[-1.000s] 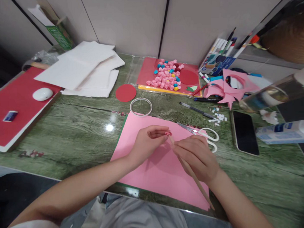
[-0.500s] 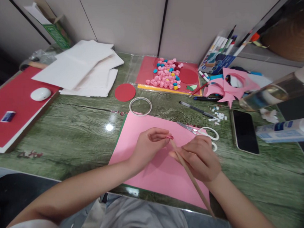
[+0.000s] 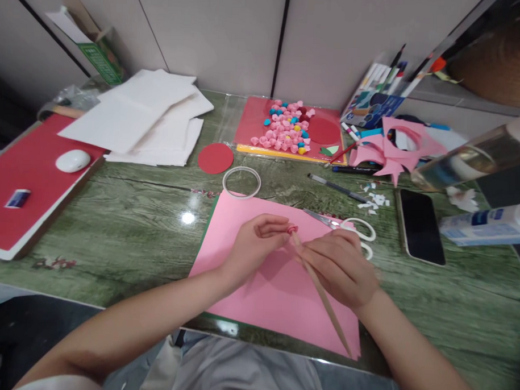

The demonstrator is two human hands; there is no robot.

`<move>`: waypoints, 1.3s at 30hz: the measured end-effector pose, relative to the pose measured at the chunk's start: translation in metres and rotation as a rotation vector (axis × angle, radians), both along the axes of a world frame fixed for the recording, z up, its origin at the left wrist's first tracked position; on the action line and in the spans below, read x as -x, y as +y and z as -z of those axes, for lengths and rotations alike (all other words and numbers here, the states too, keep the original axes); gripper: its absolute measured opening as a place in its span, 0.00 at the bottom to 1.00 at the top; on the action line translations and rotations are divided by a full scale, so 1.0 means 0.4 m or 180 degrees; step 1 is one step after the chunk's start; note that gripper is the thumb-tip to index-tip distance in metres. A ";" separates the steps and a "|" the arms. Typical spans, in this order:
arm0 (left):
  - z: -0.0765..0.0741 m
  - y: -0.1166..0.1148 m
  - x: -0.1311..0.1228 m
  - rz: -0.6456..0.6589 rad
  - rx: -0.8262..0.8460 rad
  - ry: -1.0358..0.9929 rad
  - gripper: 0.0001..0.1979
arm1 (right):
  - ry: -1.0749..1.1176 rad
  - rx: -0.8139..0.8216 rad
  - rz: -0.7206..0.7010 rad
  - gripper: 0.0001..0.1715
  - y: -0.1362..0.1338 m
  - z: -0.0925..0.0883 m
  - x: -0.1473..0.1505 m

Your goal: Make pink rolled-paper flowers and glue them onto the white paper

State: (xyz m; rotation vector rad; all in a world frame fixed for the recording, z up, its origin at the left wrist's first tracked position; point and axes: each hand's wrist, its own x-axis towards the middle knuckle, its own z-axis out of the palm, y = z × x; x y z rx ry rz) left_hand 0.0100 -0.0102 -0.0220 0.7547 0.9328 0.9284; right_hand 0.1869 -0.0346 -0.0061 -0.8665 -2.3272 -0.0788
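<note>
My left hand (image 3: 262, 240) is closed, its thumb and fingertips pinching a small pink paper coil (image 3: 292, 229). From the coil a long, narrow pale paper strip (image 3: 327, 302) runs down to the right, and its free end hangs near the front edge of the desk. My right hand (image 3: 340, 266) pinches this strip just below the coil, its other fingers curled. Both hands are above pink paper sheets (image 3: 248, 291). Scissors (image 3: 336, 223) with white handles lie partly behind my right hand.
A tape ring (image 3: 241, 183) and red paper disc (image 3: 216, 158) lie beyond the sheets. Small pink, blue and yellow paper rolls (image 3: 285, 127) are heaped on a red packet (image 3: 248, 118). To the right are a phone (image 3: 421, 226), pen (image 3: 337, 187) and bottle (image 3: 489, 226).
My right hand has moved up the strip, closer to the coil. The strip's free end is now higher, and the coil has turned slightly in my left fingertips.
</note>
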 end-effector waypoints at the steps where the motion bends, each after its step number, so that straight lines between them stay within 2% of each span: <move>1: -0.001 0.002 0.001 -0.0010 0.0002 0.0008 0.12 | -0.0044 -0.0001 -0.0043 0.09 0.000 0.001 0.000; 8: 0.001 0.009 0.000 -0.0073 -0.0022 0.0129 0.12 | -0.0148 0.0004 -0.0183 0.15 -0.001 0.002 0.002; 24: 0.004 0.002 -0.007 -0.0206 -0.0122 0.0356 0.10 | -0.0118 0.0044 -0.0172 0.12 -0.006 0.003 0.011; 39: -0.001 -0.004 -0.007 -0.0143 -0.0336 0.0364 0.08 | 0.0219 -0.0106 0.0204 0.08 -0.012 -0.008 0.024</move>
